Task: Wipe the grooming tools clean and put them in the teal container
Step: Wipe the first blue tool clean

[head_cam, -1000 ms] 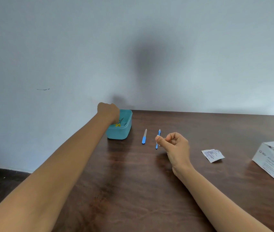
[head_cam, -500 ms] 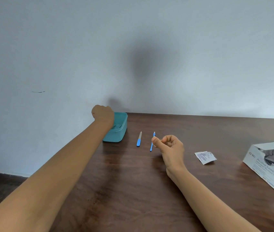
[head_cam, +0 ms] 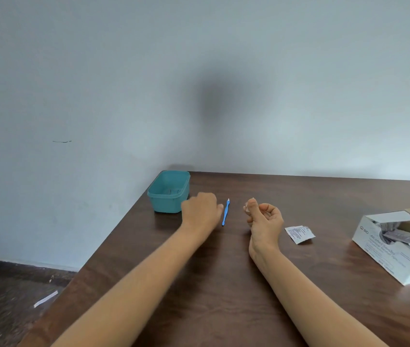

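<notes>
Blue tool — between left hand and right hand (nearer left).

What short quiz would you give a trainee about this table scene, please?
1. True or false: the blue tool lies inside the teal container.
2. What does the right hand pinch? A) a small white wipe B) a comb C) scissors
3. Fill the gap: the torn packet lies between the right hand and the white ___.
Key: 1 false, it lies on the table beside the left hand. 2 A. 3 box.
</notes>
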Motion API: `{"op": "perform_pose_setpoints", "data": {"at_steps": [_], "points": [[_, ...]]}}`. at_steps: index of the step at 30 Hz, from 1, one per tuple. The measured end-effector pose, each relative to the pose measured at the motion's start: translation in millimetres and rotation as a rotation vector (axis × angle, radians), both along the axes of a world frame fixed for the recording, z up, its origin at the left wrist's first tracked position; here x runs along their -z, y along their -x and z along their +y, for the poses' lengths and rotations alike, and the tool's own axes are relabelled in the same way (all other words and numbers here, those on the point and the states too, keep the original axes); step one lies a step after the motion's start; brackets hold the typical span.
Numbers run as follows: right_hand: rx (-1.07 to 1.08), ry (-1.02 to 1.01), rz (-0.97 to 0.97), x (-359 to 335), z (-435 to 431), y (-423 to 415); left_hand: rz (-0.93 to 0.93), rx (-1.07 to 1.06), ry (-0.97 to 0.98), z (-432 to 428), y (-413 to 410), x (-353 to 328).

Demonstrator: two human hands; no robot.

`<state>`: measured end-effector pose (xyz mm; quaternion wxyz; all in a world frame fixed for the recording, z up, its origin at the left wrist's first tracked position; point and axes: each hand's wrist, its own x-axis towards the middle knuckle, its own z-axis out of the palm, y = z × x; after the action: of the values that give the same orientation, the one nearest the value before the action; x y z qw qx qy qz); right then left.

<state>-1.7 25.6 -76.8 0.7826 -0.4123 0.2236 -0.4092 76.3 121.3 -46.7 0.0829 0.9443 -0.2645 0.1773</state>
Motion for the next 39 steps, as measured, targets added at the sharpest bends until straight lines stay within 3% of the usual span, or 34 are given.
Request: {"op": "perform_pose_setpoints", "data": {"at_steps": [9,14,18,22,27,39], "points": [[0.003,-0.042,-0.004,1,-3,-1,-0.18,0.027,-0.019,-10,20,18],[-0.032,-0.044,0.005,0,-4,0,-0.136,0.027,-0.02,-10,28,21],[-0.067,-0.03,0.029,-3,-3,7,-0.08,-0.028,0.119,-6,42,21],[-0.077,0.012,0.051,-9,-3,18,0.107,-0.076,0.474,-2,61,20],[-0.156,0.149,0.084,-12,3,44,0.186,0.036,0.745,6,92,16],[-0.287,0.462,0.2,-14,-28,122,0.365,0.319,0.857,2,150,30]]}}
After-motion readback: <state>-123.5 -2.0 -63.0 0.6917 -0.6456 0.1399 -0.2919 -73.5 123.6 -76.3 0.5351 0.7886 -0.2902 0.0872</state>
